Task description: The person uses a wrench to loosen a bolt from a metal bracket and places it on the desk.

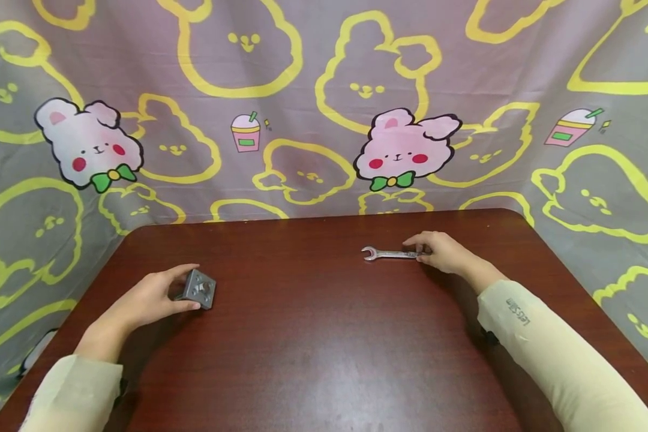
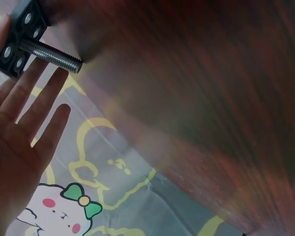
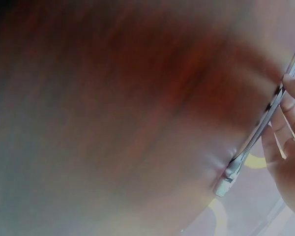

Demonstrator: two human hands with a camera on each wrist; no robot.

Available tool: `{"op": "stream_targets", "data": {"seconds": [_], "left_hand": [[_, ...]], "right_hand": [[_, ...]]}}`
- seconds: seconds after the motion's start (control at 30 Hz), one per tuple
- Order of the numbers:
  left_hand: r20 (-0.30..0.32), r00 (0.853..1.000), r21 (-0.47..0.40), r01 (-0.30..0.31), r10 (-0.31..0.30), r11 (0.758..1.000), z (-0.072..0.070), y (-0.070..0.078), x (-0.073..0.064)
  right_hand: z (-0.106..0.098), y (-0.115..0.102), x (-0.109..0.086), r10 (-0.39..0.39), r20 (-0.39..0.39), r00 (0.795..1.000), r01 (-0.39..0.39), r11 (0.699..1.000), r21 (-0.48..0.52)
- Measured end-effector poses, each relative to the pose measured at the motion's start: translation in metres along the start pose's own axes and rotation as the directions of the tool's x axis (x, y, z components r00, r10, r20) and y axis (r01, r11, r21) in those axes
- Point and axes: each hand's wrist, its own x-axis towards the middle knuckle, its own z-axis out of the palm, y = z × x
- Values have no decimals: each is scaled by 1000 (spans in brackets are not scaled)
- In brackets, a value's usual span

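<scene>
At the left of the head view, my left hand (image 1: pixel 148 298) pinches a small grey square metal plate (image 1: pixel 193 295) by its edges, between thumb and forefinger. The plate has round holes near its corners. From its back a threaded bolt (image 2: pixel 53 55) sticks out toward the palm side, as the left wrist view shows; the other fingers are spread below it. Over the far right part of the table, my right hand (image 1: pixel 447 252) grips a silver wrench (image 1: pixel 391 254) by one end. Its open-ended jaw points left. In the right wrist view the wrench (image 3: pixel 258 132) appears nearly edge-on, between thumb and fingers.
Both hands are over a dark red-brown wooden table (image 1: pixel 302 336) with rounded far corners. Behind and beside it hangs a grey-pink curtain (image 1: pixel 297 108) printed with yellow outlines and cartoon rabbits. Pale sleeves (image 1: pixel 551 342) cover the forearms.
</scene>
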Motion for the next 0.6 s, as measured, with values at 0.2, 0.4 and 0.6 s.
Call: {"op": "stream_targets", "data": {"seconds": [0.2, 0.4, 0.6], "left_hand": [[18, 1000, -52, 15, -14, 999, 0, -1, 1], [21, 999, -62, 28, -27, 998, 0, 1, 4], [59, 998, -83, 42, -38, 996, 3, 3, 7]], "right_hand": [[0, -2, -1, 17, 74, 997, -17, 1000, -8], [-1, -6, -2, -2, 102, 995, 5, 999, -36], [0, -9, -2, -40, 99, 994, 41, 999, -6]]}}
